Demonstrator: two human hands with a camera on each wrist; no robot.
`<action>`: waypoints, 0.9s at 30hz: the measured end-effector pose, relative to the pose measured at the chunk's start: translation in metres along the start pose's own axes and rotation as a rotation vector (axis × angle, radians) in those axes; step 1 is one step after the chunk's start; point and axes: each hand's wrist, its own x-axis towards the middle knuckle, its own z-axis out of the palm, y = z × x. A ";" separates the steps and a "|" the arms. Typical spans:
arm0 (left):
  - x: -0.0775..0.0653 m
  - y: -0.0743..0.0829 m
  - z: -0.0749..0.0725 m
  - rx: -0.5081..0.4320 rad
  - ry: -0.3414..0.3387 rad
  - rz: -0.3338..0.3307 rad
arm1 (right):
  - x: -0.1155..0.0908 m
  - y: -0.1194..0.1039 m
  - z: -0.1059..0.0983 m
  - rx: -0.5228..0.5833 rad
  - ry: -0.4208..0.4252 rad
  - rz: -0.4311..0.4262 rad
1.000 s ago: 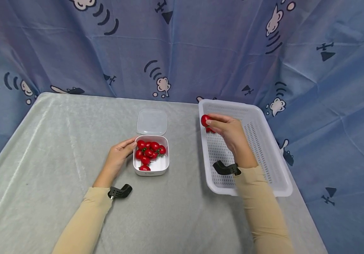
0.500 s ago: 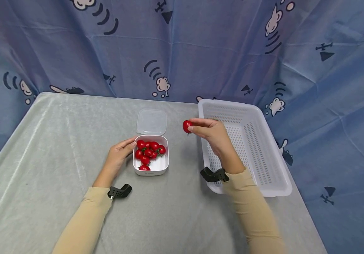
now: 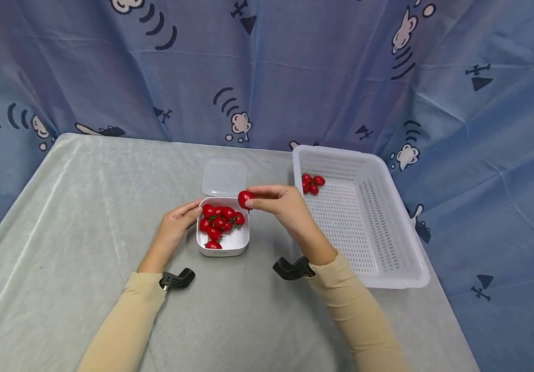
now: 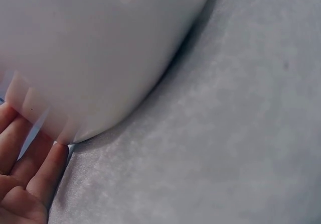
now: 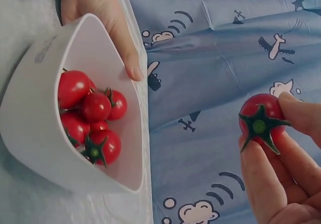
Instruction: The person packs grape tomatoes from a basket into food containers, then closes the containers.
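My right hand (image 3: 285, 209) pinches a cherry tomato (image 3: 245, 199) between thumb and fingers, over the right back corner of a small white box (image 3: 220, 253). In the right wrist view, that tomato's green calyx faces the camera. Several more cherry tomatoes (image 5: 95, 106) lie inside the box, mostly toward its back and left, with bare floor at the front right. At the box's left side is my left hand (image 3: 173, 227), its straight fingers (image 4: 47, 169) touching the outer wall and its thumb at the rim.
A clear lid (image 3: 224, 177) lies flat behind the box. To the right stands a large white perforated basket (image 3: 364, 227), with several cherry tomatoes (image 3: 313, 189) in its left back part. Blue patterned curtain (image 3: 267, 77) hangs behind and beside the grey-covered table (image 3: 229, 320).
My right hand has carried the cherry tomato left, from over the basket to the box, uncovering the tomatoes left in the basket. The left hand and the box have stayed in place.
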 end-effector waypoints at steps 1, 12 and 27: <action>0.000 0.000 0.000 0.001 0.001 0.000 | 0.000 0.000 0.002 0.005 -0.005 -0.003; 0.001 -0.002 0.003 -0.027 0.013 0.028 | -0.004 0.012 0.036 0.000 -0.026 0.005; 0.001 0.000 0.001 -0.010 0.007 0.006 | 0.002 0.047 0.054 -0.095 -0.006 0.043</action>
